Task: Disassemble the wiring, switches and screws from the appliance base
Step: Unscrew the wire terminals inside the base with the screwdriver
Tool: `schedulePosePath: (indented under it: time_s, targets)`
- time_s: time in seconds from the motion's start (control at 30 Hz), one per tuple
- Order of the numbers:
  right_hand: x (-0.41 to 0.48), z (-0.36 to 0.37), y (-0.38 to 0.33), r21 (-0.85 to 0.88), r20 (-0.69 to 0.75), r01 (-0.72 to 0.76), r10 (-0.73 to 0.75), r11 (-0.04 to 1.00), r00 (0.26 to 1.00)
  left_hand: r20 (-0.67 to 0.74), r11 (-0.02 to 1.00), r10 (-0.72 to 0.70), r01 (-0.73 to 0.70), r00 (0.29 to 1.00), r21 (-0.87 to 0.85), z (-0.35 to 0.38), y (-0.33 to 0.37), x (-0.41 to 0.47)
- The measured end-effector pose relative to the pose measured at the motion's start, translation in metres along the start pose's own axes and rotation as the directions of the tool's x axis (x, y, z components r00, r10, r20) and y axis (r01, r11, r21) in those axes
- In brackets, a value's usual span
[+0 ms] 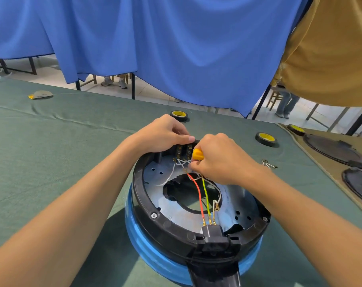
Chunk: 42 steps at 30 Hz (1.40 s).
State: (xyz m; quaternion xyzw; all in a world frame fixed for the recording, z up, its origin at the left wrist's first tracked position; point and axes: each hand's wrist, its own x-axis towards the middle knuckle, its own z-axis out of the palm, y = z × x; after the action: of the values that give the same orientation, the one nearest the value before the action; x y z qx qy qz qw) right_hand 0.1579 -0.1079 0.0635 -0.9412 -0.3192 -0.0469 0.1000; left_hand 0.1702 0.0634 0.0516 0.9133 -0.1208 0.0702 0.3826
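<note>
The base (167, 230) lies upside down on the green surface (51, 141) in the lower centre of the frame, a black ring over a blue body, with its metal plate (234, 208) facing up. Both forearms reach in from the bottom corners to its far edge.

The left hand (161, 135) grips the far rim of the base, fingers curled over the outside and thumb laid along the top, just above the switches (183, 151) set inside the rim. The right hand (219, 160) is clenched round a yellow handle (197, 154); the tool's tip is hidden. Its fingertips (193, 167) sit among thin white wires (181, 162) just below the switches.

A red wire (196, 189) and a green-yellow wire (206, 195) run from under the right hand across the plate's central opening to the black socket (212, 233) at the near rim. A white wire (216, 200) beside them ends in a loose ring terminal. A hex screw (153, 215) sits in the ring at lower left, and another screw (265, 219) at right.

Two tape rolls (179, 115) (266, 138) lie beyond the base, and a third (296, 129) sits on a tan mat (321, 162) at the right edge, by two black discs (335, 150). Loose screws (269, 164) lie on the surface to the right of the right hand. A blue curtain (176, 48) hangs behind.
</note>
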Motion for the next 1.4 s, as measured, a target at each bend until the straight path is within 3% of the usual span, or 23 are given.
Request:
schedulePosePath:
  time_s: [0.27, 0.43, 0.53, 0.73, 0.87, 0.93, 1.03, 1.2, 1.4]
  targets:
    - [0.002, -0.011, -0.015, 0.019, -0.013, -0.028, 0.028, 0.999, 1.0, -0.019, 1.0, 0.016, -0.016, 1.0, -0.013, 0.0, 0.0, 0.0]
    - [-0.001, -0.033, -0.027, 0.07, -0.111, -0.044, 0.051, 0.997, 0.993, 0.008, 0.999, 0.006, -0.005, 1.0, -0.044, -0.002, -0.001, -0.001]
    - [-0.007, -0.051, -0.025, 0.016, -0.157, -0.049, 0.051, 0.999, 0.986, 0.002, 0.998, 0.004, -0.004, 1.0, -0.062, -0.002, -0.001, -0.001]
    - [-0.035, -0.08, 0.034, -0.071, -0.25, -0.193, 0.17, 0.979, 0.953, 0.005, 0.991, -0.014, 0.013, 1.0, 0.134, -0.004, 0.004, 0.0]
    - [-0.061, -0.075, 0.091, -0.029, -0.107, -0.453, 0.448, 0.891, 0.888, -0.015, 0.974, -0.007, 0.01, 1.0, 0.228, -0.005, 0.01, 0.003]
    - [-0.073, -0.064, 0.112, -0.04, -0.002, -0.514, 0.514, 0.857, 0.858, -0.008, 0.974, 0.011, -0.009, 1.0, 0.227, -0.002, 0.014, 0.004]
    - [-0.083, -0.043, 0.131, -0.046, 0.104, -0.526, 0.527, 0.849, 0.843, 0.034, 0.97, 0.026, -0.033, 0.999, 0.239, 0.006, 0.019, 0.004]
    - [-0.087, -0.031, 0.147, -0.071, 0.083, -0.536, 0.541, 0.841, 0.837, 0.108, 0.954, 0.014, -0.045, 0.994, 0.295, 0.008, 0.021, -0.003]
    - [-0.094, -0.026, 0.156, -0.191, 0.146, -0.404, 0.433, 0.894, 0.889, 0.104, 0.958, 0.003, -0.032, 0.995, 0.283, 0.007, 0.021, -0.004]
